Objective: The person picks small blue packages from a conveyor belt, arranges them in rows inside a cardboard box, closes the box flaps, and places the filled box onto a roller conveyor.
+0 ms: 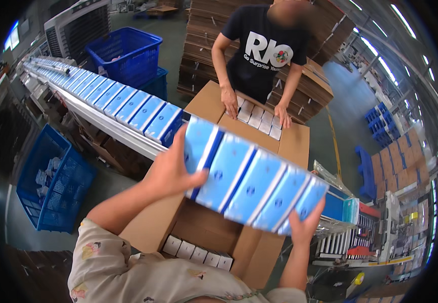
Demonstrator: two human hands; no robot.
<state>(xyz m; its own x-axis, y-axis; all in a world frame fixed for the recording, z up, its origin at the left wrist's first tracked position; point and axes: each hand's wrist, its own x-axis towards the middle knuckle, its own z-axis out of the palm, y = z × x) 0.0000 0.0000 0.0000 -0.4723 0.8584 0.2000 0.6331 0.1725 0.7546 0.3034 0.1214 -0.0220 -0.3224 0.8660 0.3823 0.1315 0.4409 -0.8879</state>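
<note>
A row of several light-blue, box-shaped packs (249, 190) with white and dark-blue bands is held up in front of me, tilted down toward the right. My left hand (171, 169) grips its left end, thumb across the front face. At the other end, my right hand (307, 222) presses with the thumb in front. Both hands squeeze the row together. Beneath it stands an open brown carton (206, 224), partly hidden by the packs and my arms. White pack ends (198, 253) line its near side.
A conveyor (102, 117) at left carries a long line of similar packs (128, 106). Across from me, a co-worker in a dark T-shirt (267, 45) has both hands at another carton (206, 103) filled with packs. Blue crates (123, 50) stand at left; a roller machine (350, 237) is at right.
</note>
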